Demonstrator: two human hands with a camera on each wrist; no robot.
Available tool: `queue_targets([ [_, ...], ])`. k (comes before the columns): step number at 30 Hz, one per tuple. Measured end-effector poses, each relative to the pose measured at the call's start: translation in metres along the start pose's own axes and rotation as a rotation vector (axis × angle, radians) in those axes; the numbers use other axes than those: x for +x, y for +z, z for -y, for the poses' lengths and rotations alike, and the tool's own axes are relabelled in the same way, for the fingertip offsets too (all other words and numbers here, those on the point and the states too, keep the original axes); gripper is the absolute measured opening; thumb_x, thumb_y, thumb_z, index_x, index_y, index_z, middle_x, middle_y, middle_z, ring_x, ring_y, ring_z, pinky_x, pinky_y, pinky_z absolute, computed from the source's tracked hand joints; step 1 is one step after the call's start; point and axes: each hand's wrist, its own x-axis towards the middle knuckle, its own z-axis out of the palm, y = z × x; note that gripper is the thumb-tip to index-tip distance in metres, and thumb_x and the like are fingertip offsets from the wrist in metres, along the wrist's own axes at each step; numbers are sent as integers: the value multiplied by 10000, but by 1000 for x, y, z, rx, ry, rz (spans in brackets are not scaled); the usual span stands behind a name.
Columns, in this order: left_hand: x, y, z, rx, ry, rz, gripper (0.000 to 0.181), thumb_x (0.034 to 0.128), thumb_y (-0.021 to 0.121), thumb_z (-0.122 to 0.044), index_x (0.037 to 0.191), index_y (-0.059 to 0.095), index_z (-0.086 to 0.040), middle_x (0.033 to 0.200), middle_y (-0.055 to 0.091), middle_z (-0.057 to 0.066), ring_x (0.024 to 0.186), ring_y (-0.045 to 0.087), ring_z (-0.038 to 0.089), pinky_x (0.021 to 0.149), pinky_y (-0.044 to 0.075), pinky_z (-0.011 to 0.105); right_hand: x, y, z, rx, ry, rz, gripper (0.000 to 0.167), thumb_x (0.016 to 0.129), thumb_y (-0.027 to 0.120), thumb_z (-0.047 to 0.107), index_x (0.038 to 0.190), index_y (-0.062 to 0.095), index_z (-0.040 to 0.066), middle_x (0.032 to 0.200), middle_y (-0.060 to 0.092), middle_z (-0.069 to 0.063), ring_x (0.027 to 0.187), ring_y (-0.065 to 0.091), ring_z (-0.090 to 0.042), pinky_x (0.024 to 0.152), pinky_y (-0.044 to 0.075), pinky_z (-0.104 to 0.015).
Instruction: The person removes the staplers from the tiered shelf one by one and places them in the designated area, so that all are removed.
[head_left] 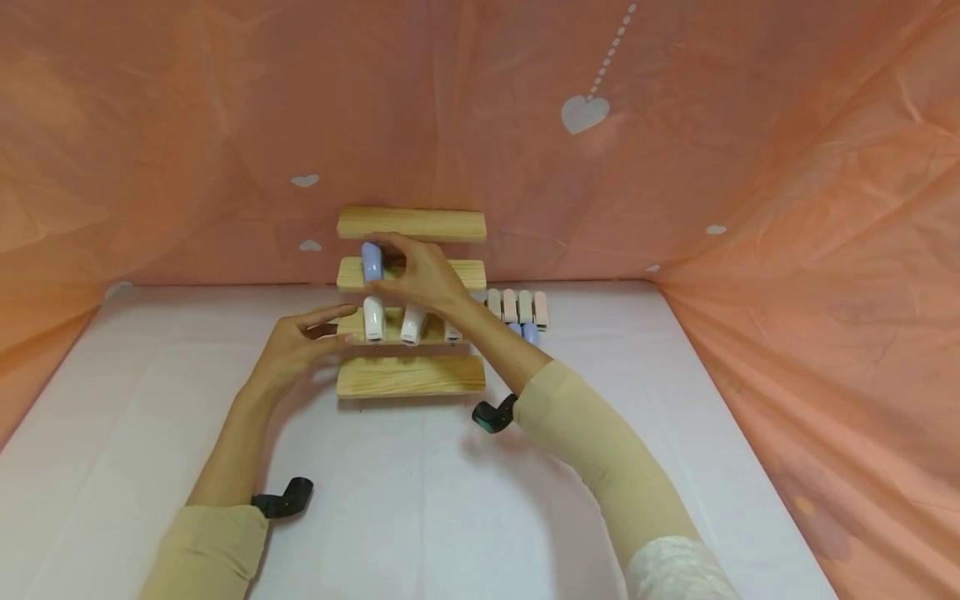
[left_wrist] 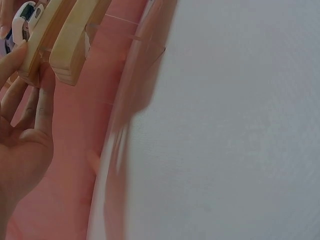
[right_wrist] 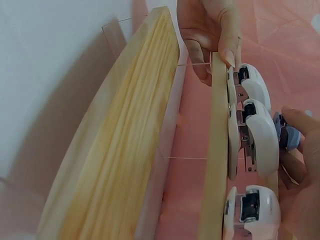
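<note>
Pink-orange backdrop sheet [head_left: 510, 167] walls the back & both sides, w/ white hearts on it. Tbl [head_left: 405, 517] in white cloth: back edge meets sheet near the rack; L & R edges well apart from it, wide cloth strips each side, plus a long stretch in front, crossed by both forearms. Wooden rack [head_left: 411, 377], qty 1: 4 tiers w/ gaps btw. R hand [head_left: 420, 275]: thumb & fingers pinching 1 purple stapler [head_left: 372, 262] at L end of 2nd tier from top; can't tell if it touches the wood. L hand [head_left: 296, 343]: thumb & fingers gripping L end of 3rd tier, near leftmost white one. Black wrist pieces [head_left: 298, 495], qty 2, 1 per arm. White staplers [head_left: 373, 320], qty 3, spaced along 3rd tier, R-most partly behind R arm. On tbl just R of rack: back row of 4 staplers [head_left: 525, 307], 2 greyish + 2 pink, alternating; in front, at least 2 purple ones [head_left: 530, 334], partly hidden.
</note>
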Motion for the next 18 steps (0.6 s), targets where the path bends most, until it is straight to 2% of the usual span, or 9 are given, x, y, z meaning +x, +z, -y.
queue_targets([
  [4, 0, 0, 0, 2, -4, -2, 538, 896, 765, -277, 1377, 605, -97, 1403, 565, 72, 1145, 543, 195, 880, 465, 158, -4, -4, -2, 49, -2, -3, 651, 811, 839, 247, 1395, 570, 146, 1227, 668, -32, 1080, 618, -90, 908, 470, -161],
  [12, 0, 2, 1, 9, -15, -5, 542, 890, 769, -296, 1372, 611, -104, 1384, 581, 43, 1146, 547, 173, 892, 466, 163, -13, -14, -13, 186, -92, -39, 615, 814, 827, 115, 1373, 578, 55, 1159, 674, -127, 1049, 644, -177, 898, 521, -231],
  [18, 0, 0, 0, -4, -6, -4, 534, 894, 768, -262, 1373, 607, -90, 1377, 576, 41, 1114, 551, 137, 868, 475, 155, -19, -23, -18, 196, -82, -41, 622, 812, 826, 139, 1380, 581, 77, 1156, 675, -105, 1039, 640, -153, 899, 519, -235],
])
